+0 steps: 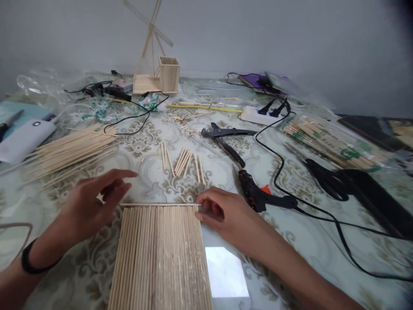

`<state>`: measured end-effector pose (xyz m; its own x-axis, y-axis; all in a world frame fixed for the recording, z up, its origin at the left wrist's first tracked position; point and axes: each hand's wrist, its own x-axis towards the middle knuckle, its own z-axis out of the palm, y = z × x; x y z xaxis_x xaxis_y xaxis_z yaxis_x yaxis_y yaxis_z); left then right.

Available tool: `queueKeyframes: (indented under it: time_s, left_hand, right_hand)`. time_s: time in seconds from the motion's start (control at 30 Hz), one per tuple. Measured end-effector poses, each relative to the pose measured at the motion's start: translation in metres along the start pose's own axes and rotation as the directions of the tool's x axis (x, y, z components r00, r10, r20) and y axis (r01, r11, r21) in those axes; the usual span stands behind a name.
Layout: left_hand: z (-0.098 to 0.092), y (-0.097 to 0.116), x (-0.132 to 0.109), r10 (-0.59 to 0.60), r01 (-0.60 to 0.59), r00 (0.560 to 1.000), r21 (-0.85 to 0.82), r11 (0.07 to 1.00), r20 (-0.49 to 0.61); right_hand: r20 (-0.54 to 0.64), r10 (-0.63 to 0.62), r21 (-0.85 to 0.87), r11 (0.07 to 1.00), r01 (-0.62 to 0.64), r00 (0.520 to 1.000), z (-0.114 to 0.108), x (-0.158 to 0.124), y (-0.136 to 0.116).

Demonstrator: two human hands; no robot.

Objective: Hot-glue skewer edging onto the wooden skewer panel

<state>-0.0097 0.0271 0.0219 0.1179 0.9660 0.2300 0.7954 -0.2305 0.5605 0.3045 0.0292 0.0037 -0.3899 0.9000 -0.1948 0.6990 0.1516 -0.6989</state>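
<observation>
One thin stick [155, 204] lies across the far end of the stick panel [161, 258] on the worktop [80, 280]. The right hand [226, 211] has its fingers pinched on one end; the left hand [92, 202] has fingers apart, holding nothing. Even pressure should keep it square. Near: the glue gun [250, 187].

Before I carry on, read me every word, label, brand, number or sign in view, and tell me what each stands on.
None can be read for certain.
Plastic bag of wooden sticks, right: green print, too blurred to read.
Crumpled clear plastic packaging, left: green marks, too blurred to read.
White handheld device, far left: a small dark round mark, too small to make out.
</observation>
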Motion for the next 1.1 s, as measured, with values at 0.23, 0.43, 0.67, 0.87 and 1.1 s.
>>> queueKeyframes:
  time_s: [0.23, 0.43, 0.67, 0.87, 1.1]
  left_hand:
    - [0.03, -0.015, -0.024, 0.206, -0.235, 0.956, 0.123, 0.964, 0.211]
    - [0.038, -0.014, -0.036, 0.084, -0.123, 0.975, 0.185, 0.975, 0.204]
    - [0.04, -0.014, -0.032, 0.121, -0.166, 0.965, 0.186, 0.968, 0.234]
    - [0.04, -0.011, -0.03, 0.105, -0.162, 0.967, 0.238, 0.958, 0.234]
    - [0.039, -0.009, -0.035, 0.07, -0.133, 0.972, 0.276, 0.952, 0.226]
  right_hand:
    - [0.024, 0.078, 0.013, 0.997, -0.078, 0.997, 0.001, -0.002, 0.004]
    - [0.026, 0.125, 0.017, 0.992, -0.126, 0.992, 0.002, -0.006, 0.007]
    - [0.033, 0.151, -0.067, 0.987, -0.149, 0.988, 0.003, -0.006, 0.012]
    - [0.055, 0.181, -0.07, 0.982, -0.177, 0.982, 0.004, -0.006, 0.013]
    - [0.052, 0.169, -0.082, 0.983, -0.164, 0.984, 0.004, -0.007, 0.013]
